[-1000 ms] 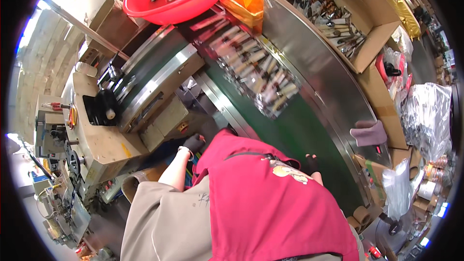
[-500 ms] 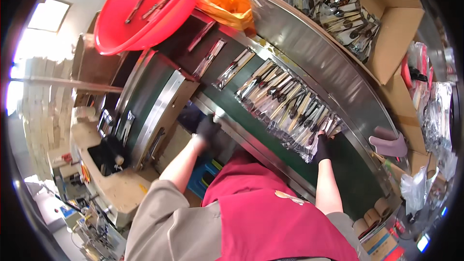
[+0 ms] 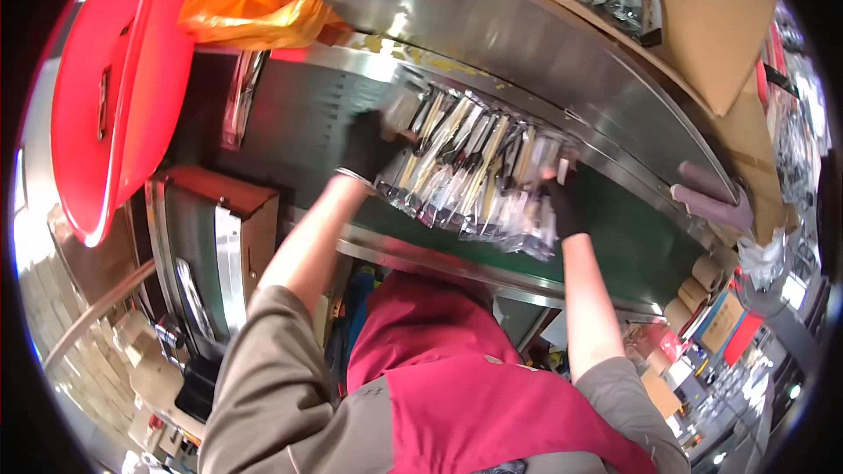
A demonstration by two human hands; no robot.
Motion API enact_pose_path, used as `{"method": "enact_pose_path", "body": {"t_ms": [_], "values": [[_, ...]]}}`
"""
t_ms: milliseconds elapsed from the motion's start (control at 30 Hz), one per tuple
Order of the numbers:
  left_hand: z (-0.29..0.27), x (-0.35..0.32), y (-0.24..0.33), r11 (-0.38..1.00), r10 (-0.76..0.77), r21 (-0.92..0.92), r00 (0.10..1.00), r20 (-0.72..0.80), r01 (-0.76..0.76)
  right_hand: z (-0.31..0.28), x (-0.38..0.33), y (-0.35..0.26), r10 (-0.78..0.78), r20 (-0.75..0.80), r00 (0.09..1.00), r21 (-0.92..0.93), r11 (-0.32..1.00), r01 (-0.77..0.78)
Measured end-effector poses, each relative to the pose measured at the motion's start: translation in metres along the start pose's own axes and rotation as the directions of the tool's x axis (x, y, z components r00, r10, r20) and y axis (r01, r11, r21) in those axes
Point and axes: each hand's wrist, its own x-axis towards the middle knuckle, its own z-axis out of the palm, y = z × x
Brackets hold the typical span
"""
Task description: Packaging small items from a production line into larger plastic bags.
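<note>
A row of clear plastic packets holding dark-and-tan handled tools [image 3: 474, 171] lies on a dark green conveyor belt [image 3: 299, 114]. My left hand [image 3: 367, 147], in a black glove, presses against the left end of the row. My right hand [image 3: 566, 202], also black-gloved, is against the right end. Both hands bracket the packets between them. Whether the fingers grip the packets cannot be told through the motion blur.
A red plastic tub [image 3: 105, 96] and an orange bag [image 3: 241, 0] are at the upper left. A curved steel guard [image 3: 562, 53] runs behind the belt, with a cardboard box [image 3: 702, 9] beyond. Another single packet [image 3: 241, 96] lies on the belt's left. A machine [image 3: 206, 246] stands lower left.
My view has swung closer over the belt. Both hands have moved up from the belt's near edge onto the two ends of the packet row.
</note>
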Motion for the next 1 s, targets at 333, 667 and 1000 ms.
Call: {"method": "enact_pose_path", "body": {"t_ms": [333, 667, 1000], "values": [[0.076, -0.153, 0.061, 0.098, 0.168, -0.701, 0.682, 0.711, 0.707, 0.071, -0.149, -0.021, 0.206, 0.62, 0.757, 0.539, 0.589, -0.602], [0.042, 0.054, 0.099, 0.309, 0.269, -0.872, 0.845, 0.462, 0.379, 0.03, 0.033, -0.09, 0.157, 0.57, 0.807, 0.498, 0.715, -0.491], [0.04, -0.287, 0.08, -0.375, 0.082, -0.776, 0.851, 0.518, 0.508, 0.07, -0.163, -0.076, 0.261, 0.91, 0.322, -0.12, 0.909, -0.398]]}}
